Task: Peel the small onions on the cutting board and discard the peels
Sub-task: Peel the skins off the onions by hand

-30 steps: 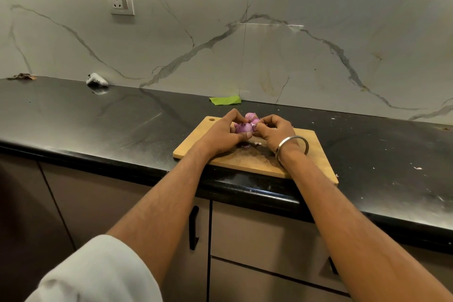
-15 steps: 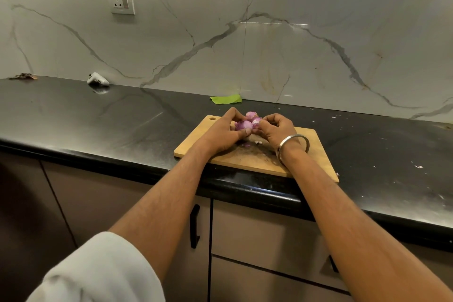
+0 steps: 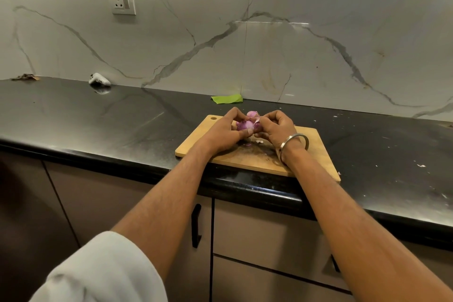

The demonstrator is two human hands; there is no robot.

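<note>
Two hands work over one wooden cutting board [image 3: 316,154], which we take as our landmark. Behind the board rises the veined marble wall [image 3: 294,44], the largest thing we see. Under the board runs the black countertop [image 3: 98,117], and the board's near edge lies close to the counter's front lip. Below the board we see the brown cabinet fronts [image 3: 257,240] with a dark handle [image 3: 196,225]. Far up and left of the board a white socket plate [image 3: 121,1] sits on the wall.

Our left hand [image 3: 220,132] reaches over the board's middle, its fingers curled around a purple onion [image 3: 245,125], thumb tip pressed against the onion's near side. Our right hand [image 3: 277,127] meets it from the other side, its fingers bent and pinching a flap of peel [image 3: 256,122] at the onion's right edge. The onion sits between both hands, just above the board's far half; we cannot tell whether it touches the wood. A metal bangle [image 3: 295,142] circles our right wrist above the board.

Behind the board, against the wall, lies a green scrap [image 3: 226,99]. Well to the left of the board rests a small white object [image 3: 99,79]. A second onion [image 3: 252,113] peeks out just behind the held one. Small peel bits [image 3: 258,142] lie on the board beneath our hands.
</note>
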